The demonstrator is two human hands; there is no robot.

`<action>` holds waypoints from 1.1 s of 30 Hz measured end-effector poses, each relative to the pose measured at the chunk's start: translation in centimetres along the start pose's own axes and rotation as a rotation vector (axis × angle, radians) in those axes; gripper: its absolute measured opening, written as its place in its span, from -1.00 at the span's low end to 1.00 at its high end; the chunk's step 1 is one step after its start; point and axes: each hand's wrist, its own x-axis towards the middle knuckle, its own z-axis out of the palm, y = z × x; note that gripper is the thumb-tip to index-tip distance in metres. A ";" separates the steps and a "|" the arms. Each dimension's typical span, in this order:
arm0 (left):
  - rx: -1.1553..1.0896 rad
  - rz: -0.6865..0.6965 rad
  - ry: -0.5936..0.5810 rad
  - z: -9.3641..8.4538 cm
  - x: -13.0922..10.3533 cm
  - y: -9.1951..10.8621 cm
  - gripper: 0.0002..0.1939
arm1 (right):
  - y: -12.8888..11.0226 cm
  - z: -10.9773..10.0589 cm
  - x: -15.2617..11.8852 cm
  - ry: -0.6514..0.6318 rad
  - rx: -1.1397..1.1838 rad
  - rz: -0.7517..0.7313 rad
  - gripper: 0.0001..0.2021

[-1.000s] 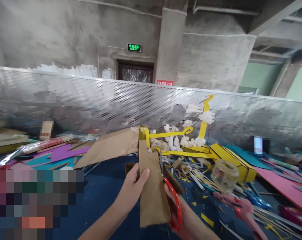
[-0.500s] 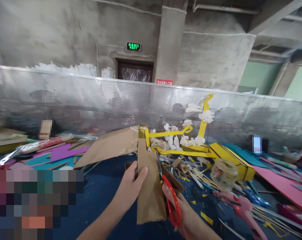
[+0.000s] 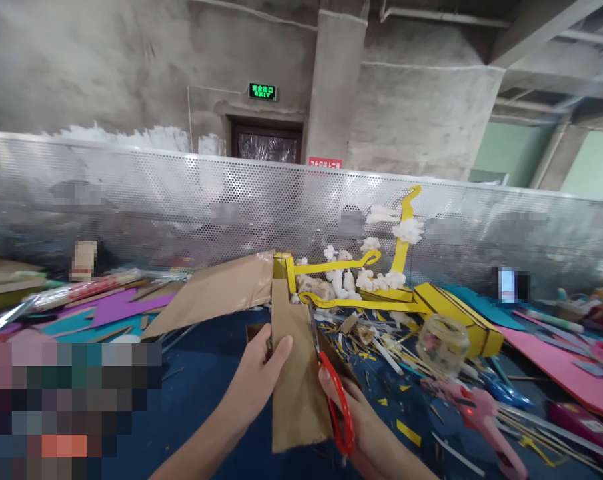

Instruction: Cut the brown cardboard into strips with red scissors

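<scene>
Cardboard strip (image 3: 294, 373) pinched by left hand (image 3: 256, 377); red scissors (image 3: 334, 393) alongside.

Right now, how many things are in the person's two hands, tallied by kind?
Brown cardboard pieces: 1, pinched by the left hand
Red-handled scissors: 1, in the right hand
Total: 2

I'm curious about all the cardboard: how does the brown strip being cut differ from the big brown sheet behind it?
The brown strip is narrow and held upright in the left hand, with red scissors in the right hand at its edge. The big brown sheet is wider, untouched, and lies slanted on the clutter. Both are plain brown cardboard.
</scene>
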 end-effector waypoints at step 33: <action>-0.008 0.006 0.027 0.2 0.0 -1.2 -0.48 | 0.3 0.4 0.0 -0.071 0.009 0.027 -0.44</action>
